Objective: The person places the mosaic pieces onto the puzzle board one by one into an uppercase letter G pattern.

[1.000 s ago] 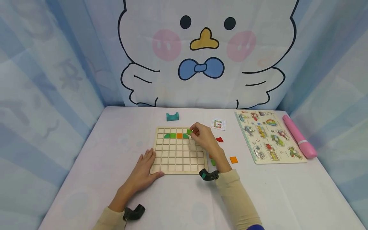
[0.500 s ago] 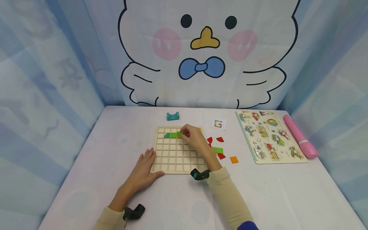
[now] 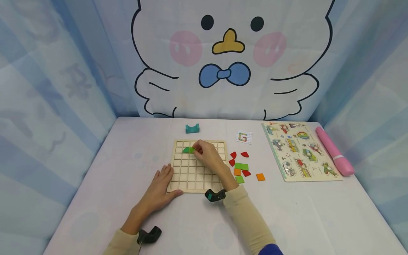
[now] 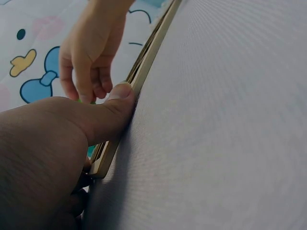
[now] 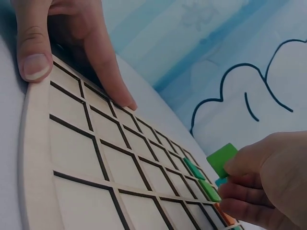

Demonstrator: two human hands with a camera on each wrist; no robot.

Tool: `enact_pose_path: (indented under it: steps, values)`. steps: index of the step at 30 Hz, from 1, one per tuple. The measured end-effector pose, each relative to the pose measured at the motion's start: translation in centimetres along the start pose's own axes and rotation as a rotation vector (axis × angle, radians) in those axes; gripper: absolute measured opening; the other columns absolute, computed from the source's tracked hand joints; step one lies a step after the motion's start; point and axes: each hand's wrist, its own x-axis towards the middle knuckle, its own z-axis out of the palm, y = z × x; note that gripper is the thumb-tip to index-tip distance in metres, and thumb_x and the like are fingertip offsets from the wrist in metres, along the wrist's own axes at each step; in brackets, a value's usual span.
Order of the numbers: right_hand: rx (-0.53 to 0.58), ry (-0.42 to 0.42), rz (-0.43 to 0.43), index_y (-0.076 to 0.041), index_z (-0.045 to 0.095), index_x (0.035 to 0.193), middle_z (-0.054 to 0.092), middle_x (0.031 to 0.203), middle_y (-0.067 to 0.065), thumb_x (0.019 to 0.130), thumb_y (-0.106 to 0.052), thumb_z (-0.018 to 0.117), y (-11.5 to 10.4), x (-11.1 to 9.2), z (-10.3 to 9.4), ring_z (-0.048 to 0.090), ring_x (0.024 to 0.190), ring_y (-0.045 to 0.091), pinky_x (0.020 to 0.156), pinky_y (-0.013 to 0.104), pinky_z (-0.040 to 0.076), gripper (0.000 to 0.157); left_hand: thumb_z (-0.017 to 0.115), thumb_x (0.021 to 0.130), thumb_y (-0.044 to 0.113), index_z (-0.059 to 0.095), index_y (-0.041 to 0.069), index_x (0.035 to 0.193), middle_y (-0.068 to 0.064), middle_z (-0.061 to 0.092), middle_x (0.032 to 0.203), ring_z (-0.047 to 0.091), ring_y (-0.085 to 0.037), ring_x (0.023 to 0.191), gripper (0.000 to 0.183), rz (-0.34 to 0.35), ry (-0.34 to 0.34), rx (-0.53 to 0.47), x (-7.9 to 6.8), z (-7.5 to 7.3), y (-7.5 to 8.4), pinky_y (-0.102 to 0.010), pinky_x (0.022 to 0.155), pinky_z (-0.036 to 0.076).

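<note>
A wooden grid board (image 3: 191,177) lies on the table. My left hand (image 3: 159,189) rests at its front left corner, fingers along the left side and thumb (image 4: 120,93) on the front edge. Over the far row, my right hand (image 3: 208,157) pinches a light green square tile (image 5: 222,159) between thumb and finger, tilted and raised above the grid in the right wrist view. Below it in that row sit a dark green rounded piece (image 5: 193,167), a light green square (image 5: 209,190) and an orange square (image 5: 225,214), partly hidden by my fingers.
Right of the board lie several loose pieces, among them a red piece (image 3: 244,154), a green rectangle (image 3: 241,166) and an orange square (image 3: 260,177). Behind are a pattern card (image 3: 244,137) and a teal block (image 3: 192,129). A picture puzzle (image 3: 296,173) and pink cylinder (image 3: 328,145) lie far right.
My right hand has moved left along the far row with the green tile, uncovering loose pieces at the board's right. My left hand has stayed in place.
</note>
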Motion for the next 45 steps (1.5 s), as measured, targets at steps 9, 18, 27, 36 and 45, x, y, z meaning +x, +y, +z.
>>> enact_pose_path:
  steps: [9, 18, 27, 36, 45]
  values:
    - [-0.022, -0.011, -0.037, -0.008, 0.067, 0.112, 0.070, 0.101, 0.005, 0.098, -0.013, 0.064, -0.2, -0.2, 1.3, 0.063, 0.087, 0.014, 0.076, 0.028, 0.055, 0.016, 0.070, 0.091, 0.048, 0.025, -0.007, 0.155, -0.021, 0.021, 0.165, 0.015, -0.038, 0.155, 0.096, -0.003, 0.005, 0.004, -0.1, -0.1, 0.2, -0.056, 0.127, 0.013]
    - [-0.056, 0.011, -0.040, -0.009, 0.067, 0.113, 0.072, 0.101, 0.004, 0.098, -0.014, 0.065, 0.0, 0.0, 2.1, 0.064, 0.086, 0.013, 0.077, 0.028, 0.055, 0.016, 0.070, 0.090, 0.046, 0.027, -0.008, 0.154, -0.024, 0.023, 0.164, 0.018, -0.040, 0.154, 0.094, 0.018, 0.032, -0.004, -0.1, 0.0, 0.2, -0.057, 0.126, 0.015]
    - [-0.136, 0.006, -0.063, -0.010, 0.070, 0.113, 0.072, 0.103, 0.003, 0.098, -0.018, 0.066, 0.0, 0.1, 2.6, 0.063, 0.086, 0.012, 0.076, 0.025, 0.054, 0.018, 0.069, 0.091, 0.047, 0.026, -0.008, 0.154, -0.023, 0.022, 0.164, 0.016, -0.040, 0.155, 0.094, 0.021, 0.023, -0.006, 0.0, -0.1, 0.1, -0.058, 0.126, 0.015]
    - [-0.215, 0.004, -0.112, -0.006, 0.072, 0.120, 0.067, 0.102, 0.007, 0.098, -0.020, 0.065, 0.0, 0.0, 3.0, 0.064, 0.090, 0.017, 0.079, 0.030, 0.056, 0.027, 0.070, 0.091, 0.046, 0.027, -0.008, 0.154, -0.024, 0.024, 0.164, 0.017, -0.040, 0.154, 0.093, 0.022, 0.024, 0.005, 0.0, -0.1, 0.0, -0.058, 0.126, 0.016]
    - [-0.236, 0.020, -0.139, -0.005, 0.077, 0.112, 0.066, 0.100, 0.009, 0.098, -0.018, 0.066, 0.2, -0.1, 3.2, 0.066, 0.090, 0.020, 0.079, 0.033, 0.056, 0.022, 0.070, 0.091, 0.047, 0.027, -0.008, 0.154, -0.023, 0.023, 0.164, 0.016, -0.040, 0.155, 0.094, 0.017, 0.019, -0.004, 0.0, 0.0, -0.1, -0.058, 0.126, 0.015]
